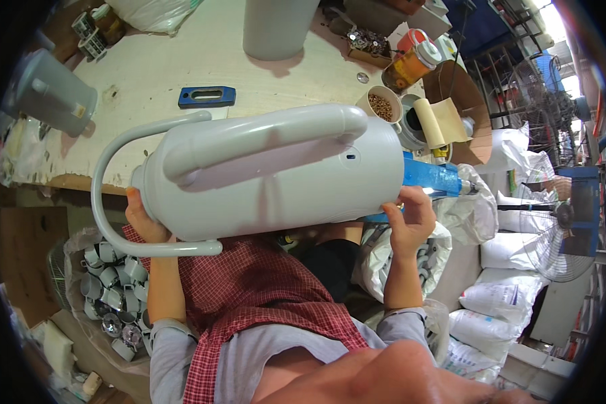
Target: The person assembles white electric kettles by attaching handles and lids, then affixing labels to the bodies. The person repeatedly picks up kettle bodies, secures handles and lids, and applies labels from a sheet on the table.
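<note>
A big pale-grey thermos jug [276, 178] lies on its side between my hands, across the near edge of the table. Its long side handle [262, 138] faces up, and a curved carrying handle [101, 182] loops around its left end. My left hand [145, 219] grips that left end from below, fingers partly hidden behind the jug. At the other end my right hand [411, 219] pinches the rim of the base with thumb and curled fingers. A small dark slot [351, 157] shows near the base. Behind the right end sits a blue device [434, 177] with a metal tip.
On the table [135, 94] lie a blue block [207, 97], a grey jug [57, 94] and a grey cylinder [279, 27]. A cup of small brass-coloured parts [380, 106] and an amber jar [411, 66] stand right. Below left, a bag holds grey parts [114, 283].
</note>
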Demonstrator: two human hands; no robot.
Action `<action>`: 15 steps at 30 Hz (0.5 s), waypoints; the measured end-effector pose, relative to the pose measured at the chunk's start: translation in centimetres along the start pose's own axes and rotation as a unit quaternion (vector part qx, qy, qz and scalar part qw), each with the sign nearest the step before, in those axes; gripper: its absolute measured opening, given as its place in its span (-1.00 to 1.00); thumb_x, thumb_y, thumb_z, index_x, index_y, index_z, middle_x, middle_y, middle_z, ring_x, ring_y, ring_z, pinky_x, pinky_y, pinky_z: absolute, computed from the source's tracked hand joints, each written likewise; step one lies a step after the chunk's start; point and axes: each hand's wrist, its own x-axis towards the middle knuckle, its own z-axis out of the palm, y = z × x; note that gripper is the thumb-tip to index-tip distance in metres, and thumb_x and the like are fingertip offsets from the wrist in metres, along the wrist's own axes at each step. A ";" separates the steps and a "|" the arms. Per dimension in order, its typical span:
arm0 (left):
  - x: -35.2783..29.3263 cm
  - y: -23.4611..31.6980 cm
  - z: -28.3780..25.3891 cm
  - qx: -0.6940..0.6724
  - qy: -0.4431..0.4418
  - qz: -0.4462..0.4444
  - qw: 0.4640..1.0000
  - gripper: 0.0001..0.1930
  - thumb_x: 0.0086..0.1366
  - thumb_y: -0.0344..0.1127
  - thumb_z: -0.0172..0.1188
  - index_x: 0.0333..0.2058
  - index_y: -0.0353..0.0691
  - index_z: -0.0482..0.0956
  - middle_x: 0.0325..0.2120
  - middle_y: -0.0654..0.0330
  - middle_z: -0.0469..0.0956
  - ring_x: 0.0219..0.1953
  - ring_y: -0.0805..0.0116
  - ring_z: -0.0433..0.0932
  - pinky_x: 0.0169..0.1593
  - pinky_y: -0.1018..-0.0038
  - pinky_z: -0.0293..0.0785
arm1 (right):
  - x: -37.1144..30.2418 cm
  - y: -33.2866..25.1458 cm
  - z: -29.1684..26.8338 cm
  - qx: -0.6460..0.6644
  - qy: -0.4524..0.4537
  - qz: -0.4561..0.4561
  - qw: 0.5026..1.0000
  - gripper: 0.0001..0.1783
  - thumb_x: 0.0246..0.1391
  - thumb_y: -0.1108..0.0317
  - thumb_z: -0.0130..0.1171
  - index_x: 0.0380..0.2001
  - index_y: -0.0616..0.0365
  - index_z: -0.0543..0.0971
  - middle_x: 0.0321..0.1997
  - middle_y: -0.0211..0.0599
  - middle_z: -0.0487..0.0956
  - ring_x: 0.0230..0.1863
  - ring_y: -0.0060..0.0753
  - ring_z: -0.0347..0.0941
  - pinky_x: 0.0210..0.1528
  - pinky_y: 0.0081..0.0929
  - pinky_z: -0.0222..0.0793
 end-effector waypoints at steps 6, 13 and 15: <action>-0.1 -0.5 2.9 -0.013 0.003 -0.053 0.999 -0.48 0.47 0.01 -0.06 -0.21 -0.45 0.59 -0.40 0.11 0.64 -0.41 0.41 0.60 -0.34 0.52 0.53 | 0.6 0.5 0.1 0.001 -0.006 0.039 0.999 -0.69 -0.11 0.66 0.36 -0.23 0.36 0.56 -0.34 -0.31 0.53 -0.34 -0.53 0.44 -0.25 -0.60 0.36; 1.1 -1.3 -0.1 0.084 -0.070 0.013 0.994 -0.48 0.51 -0.03 -0.09 -0.39 -0.40 0.61 -0.52 0.20 0.61 -0.51 0.51 0.54 -0.42 0.57 0.47 | 3.8 -2.6 -0.2 -0.249 -0.039 -0.077 0.965 -0.54 -0.21 0.39 0.51 -0.19 0.25 0.58 -0.33 -0.27 0.53 -0.37 -0.41 0.45 -0.25 -0.52 0.40; 1.6 -1.4 -0.7 0.113 -0.070 0.026 0.991 -0.47 0.51 -0.02 -0.09 -0.42 -0.39 0.61 -0.55 0.21 0.60 -0.52 0.52 0.52 -0.43 0.58 0.45 | 6.2 -3.9 0.9 -0.144 -0.049 -0.115 0.982 -0.49 -0.05 0.42 0.35 0.03 0.28 0.54 -0.05 -0.09 0.56 -0.15 -0.25 0.54 -0.03 -0.40 0.46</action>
